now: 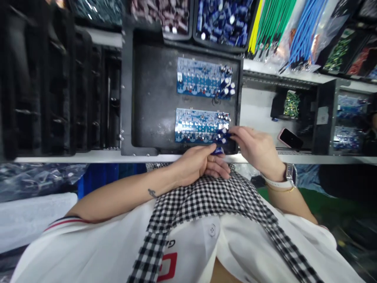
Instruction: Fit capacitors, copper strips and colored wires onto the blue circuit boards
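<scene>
My left hand (197, 163) rests at the near edge of a black tray (153, 94), palm up, with its thumb over a blue capacitor (218, 151). Whether more capacitors lie in that palm is hidden. The fingers of my right hand (256, 147) are pinched together at the right end of the nearer blue circuit board (196, 124), on what looks like a blue capacitor, mostly covered by the fingertips. Farther back in the tray lies a second circuit board (200, 78), with several blue capacitors (226, 88) standing at its right end.
Behind the tray stand bins of blue capacitors (224, 21) and brown parts (161, 15). Green wires (273, 23) and blue wires (306, 35) lie at the back right. A phone (290, 138) and a box of small green parts (291, 104) are to the right. Black trays (59, 86) stand left.
</scene>
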`<state>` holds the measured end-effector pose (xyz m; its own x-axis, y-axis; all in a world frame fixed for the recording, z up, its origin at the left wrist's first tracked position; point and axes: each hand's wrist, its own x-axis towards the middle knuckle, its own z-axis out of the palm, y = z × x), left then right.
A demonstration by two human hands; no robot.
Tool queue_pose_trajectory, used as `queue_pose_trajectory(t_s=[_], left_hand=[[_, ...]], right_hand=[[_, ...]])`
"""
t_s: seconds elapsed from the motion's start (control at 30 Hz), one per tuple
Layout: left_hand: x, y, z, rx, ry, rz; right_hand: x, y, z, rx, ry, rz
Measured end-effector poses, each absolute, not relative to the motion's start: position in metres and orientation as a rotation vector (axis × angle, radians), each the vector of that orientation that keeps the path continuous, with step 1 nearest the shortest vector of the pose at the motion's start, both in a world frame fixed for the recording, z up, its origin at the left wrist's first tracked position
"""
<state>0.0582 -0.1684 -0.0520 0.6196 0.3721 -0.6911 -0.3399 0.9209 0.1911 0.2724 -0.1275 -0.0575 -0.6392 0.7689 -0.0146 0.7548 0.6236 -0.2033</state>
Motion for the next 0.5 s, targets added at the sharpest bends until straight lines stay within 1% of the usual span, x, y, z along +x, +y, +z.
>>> queue_pose_trajectory(t_s=[0.1,0.2,0.27,0.37,0.4,0.5], left_hand=[[0.059,-0.171,-0.048,0.066,0.846,0.409],[0.063,-0.17,-0.043,0.169,0.847,0.476],[0.062,-0.157,-0.036,0.325,0.802,0.449],[0.046,-0.097,-0.019,0.899,0.882,0.4],[0.035,-0.067,-0.013,1.189,1.048,0.501],[-0.003,0.032,0.002,1.32,1.281,0.776]], right_hand=[[0.27,-0.131,-0.053,-1.223,-2.701,0.393],[0.259,-0.141,-0.044,-1.209,-2.444,0.588],[0.251,-0.147,-0.036,-1.178,-2.319,0.651],[0.247,-0.15,-0.028,-1.287,-2.04,0.503],[0.249,-0.149,-0.028,-1.338,-1.935,0.438],[0.257,-0.146,-0.036,-1.376,-1.788,0.395]])
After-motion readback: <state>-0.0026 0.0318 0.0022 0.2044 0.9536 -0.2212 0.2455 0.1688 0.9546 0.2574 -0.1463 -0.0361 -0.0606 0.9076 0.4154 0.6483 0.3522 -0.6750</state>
